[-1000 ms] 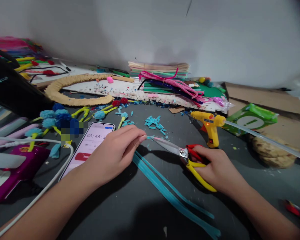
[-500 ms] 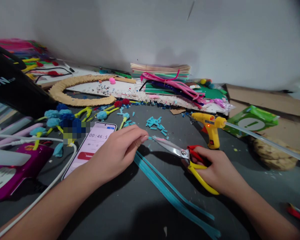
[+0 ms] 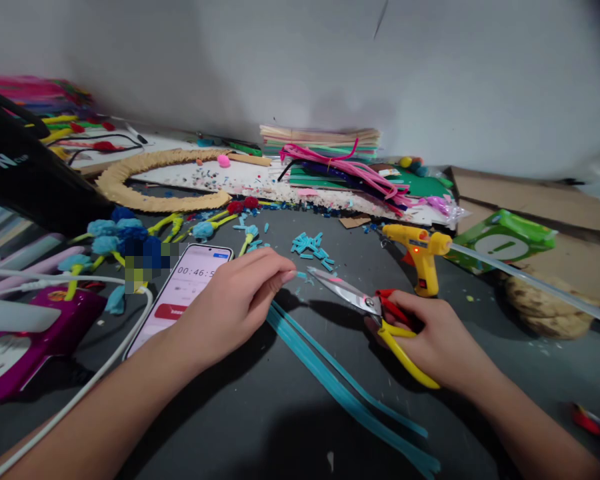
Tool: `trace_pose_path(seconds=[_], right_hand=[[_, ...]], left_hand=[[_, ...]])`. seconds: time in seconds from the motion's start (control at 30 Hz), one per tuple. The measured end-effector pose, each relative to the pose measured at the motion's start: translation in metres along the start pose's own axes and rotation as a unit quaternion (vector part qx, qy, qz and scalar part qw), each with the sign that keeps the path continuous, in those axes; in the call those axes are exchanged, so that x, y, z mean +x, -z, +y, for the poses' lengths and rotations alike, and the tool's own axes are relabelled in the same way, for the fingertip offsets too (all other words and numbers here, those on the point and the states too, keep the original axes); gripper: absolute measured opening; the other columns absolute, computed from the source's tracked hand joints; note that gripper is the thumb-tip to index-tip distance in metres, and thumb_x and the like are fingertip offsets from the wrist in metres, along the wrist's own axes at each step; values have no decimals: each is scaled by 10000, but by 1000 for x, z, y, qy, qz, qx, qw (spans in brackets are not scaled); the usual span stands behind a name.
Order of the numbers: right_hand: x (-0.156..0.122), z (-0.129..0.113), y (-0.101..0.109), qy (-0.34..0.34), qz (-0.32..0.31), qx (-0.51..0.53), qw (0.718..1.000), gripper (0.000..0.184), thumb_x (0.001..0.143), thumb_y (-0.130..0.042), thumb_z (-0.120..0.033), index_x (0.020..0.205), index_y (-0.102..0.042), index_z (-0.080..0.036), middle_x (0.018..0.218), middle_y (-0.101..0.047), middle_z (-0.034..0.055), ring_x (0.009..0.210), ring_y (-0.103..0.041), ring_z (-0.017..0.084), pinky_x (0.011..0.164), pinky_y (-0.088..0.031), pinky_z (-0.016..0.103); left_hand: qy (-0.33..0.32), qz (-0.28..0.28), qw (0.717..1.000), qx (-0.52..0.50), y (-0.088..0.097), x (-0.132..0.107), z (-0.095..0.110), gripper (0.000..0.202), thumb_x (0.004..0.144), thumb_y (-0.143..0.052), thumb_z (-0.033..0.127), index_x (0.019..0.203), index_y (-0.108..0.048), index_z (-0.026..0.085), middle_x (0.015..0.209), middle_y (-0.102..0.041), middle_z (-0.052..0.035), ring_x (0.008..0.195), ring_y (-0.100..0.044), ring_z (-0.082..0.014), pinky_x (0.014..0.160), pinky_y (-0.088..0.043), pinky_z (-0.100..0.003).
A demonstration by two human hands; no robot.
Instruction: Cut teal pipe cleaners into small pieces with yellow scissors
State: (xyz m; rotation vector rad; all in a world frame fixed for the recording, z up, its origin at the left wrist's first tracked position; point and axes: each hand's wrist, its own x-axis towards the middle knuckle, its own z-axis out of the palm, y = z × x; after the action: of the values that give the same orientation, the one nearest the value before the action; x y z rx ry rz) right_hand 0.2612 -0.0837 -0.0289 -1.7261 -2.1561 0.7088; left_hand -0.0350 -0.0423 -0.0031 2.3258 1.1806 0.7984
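My left hand (image 3: pixel 245 293) is closed, thumb and fingertips pinched on a short end of light-blue pipe cleaner (image 3: pixel 301 275). Under that hand and toward the front right run long blue pipe cleaners (image 3: pixel 330 379); whether the pinched end belongs to them is hidden. My right hand (image 3: pixel 430 340) grips scissors (image 3: pixel 347 290) with one red and one yellow handle. Their blades point left, the tips just right of the pinched end, and small blue fibres show by the tips. Beyond the hands lies a loose pile of short cut blue pieces (image 3: pixel 311 247).
A phone (image 3: pixel 155 313) showing a timer lies beside my left forearm, with a white cable (image 3: pixel 105 363) across that side. Blue pompom flowers (image 3: pixel 105 237) and a purple power strip (image 3: pixel 55 333) are left. A yellow glue gun (image 3: pixel 425 260) and green box (image 3: pixel 510 240) stand right.
The scissors have drawn back slightly to the right, away from my left fingertips. A bit of blue fibre now shows between. My left hand stays nearly still.
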Motion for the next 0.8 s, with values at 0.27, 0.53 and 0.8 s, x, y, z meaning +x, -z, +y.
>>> trace_pose_path(seconds=[0.27, 0.53, 0.8], right_hand=[[0, -2, 0, 10, 9, -11, 1000, 96, 745, -599, -200, 690, -521, -190, 614, -437, -35, 592, -351, 115, 530, -309, 228], [2, -3, 2, 20, 18, -18, 999, 114, 774, -595, -257, 691, -569, -182, 613, -494, -24, 580, -392, 119, 528, -322, 235], [0, -2, 1, 5, 5, -4, 1000, 84, 757, -596, -225, 705, -538, -194, 607, -472, -36, 580, -382, 118, 520, -306, 232]], left_hand=[[-6, 0, 1000, -1, -1, 1, 1, 172, 975, -442, 231, 969, -609, 189, 905, -632, -44, 804, -563, -142, 729, -440, -249], [-3, -1, 1000, 0, 1, 1, 2, 176, 969, -444, 225, 966, -616, 186, 908, -642, -51, 807, -573, -144, 732, -449, -252], [-6, 4, 1000, 6, 0, 0, 1, 172, 969, -448, 228, 974, -615, 188, 912, -644, -52, 810, -578, -146, 729, -447, -250]])
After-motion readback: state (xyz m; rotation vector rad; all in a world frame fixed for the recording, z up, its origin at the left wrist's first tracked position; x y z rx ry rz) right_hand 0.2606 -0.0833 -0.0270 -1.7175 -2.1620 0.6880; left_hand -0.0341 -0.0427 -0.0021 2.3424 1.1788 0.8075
